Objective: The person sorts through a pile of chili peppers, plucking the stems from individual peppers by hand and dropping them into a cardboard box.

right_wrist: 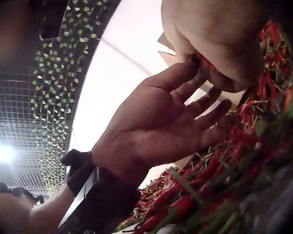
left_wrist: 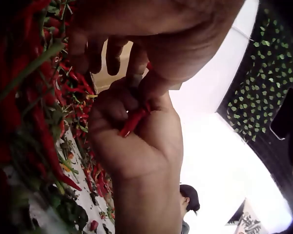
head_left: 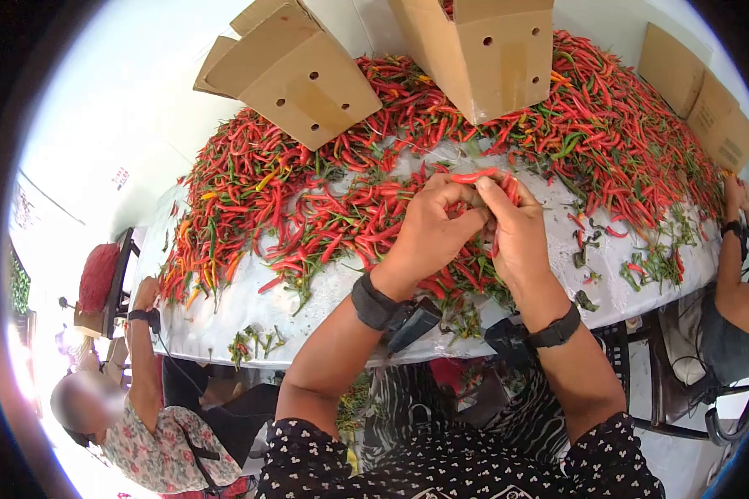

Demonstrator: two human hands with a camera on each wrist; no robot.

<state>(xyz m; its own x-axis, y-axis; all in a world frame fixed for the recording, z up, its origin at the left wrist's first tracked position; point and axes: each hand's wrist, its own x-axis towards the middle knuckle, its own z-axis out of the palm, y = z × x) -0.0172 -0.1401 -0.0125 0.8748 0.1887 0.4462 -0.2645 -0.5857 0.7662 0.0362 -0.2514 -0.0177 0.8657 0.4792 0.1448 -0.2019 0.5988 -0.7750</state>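
Note:
Both hands meet over the heap of red chili peppers (head_left: 366, 216) on the table. My right hand (head_left: 520, 237) curls its fingers around red chili peppers (head_left: 512, 193); one red chili (left_wrist: 133, 122) shows against its palm in the left wrist view. My left hand (head_left: 433, 233) comes in from the other side, its thumb and forefinger pinching at the end of a chili (right_wrist: 205, 63) by the right hand. Its other fingers (right_wrist: 210, 102) hang loosely extended. A red chili (head_left: 473, 176) lies across the far side of the two hands. The pinched tip itself is mostly hidden.
Two cardboard boxes (head_left: 300, 79) (head_left: 499, 62) stand tilted on the chilies at the back, and another carton (head_left: 699, 104) is at the right. Green stem scraps (head_left: 254, 343) lie along the table's front edge (head_left: 308, 358). People sit at left (head_left: 175, 445) and right (head_left: 736, 320).

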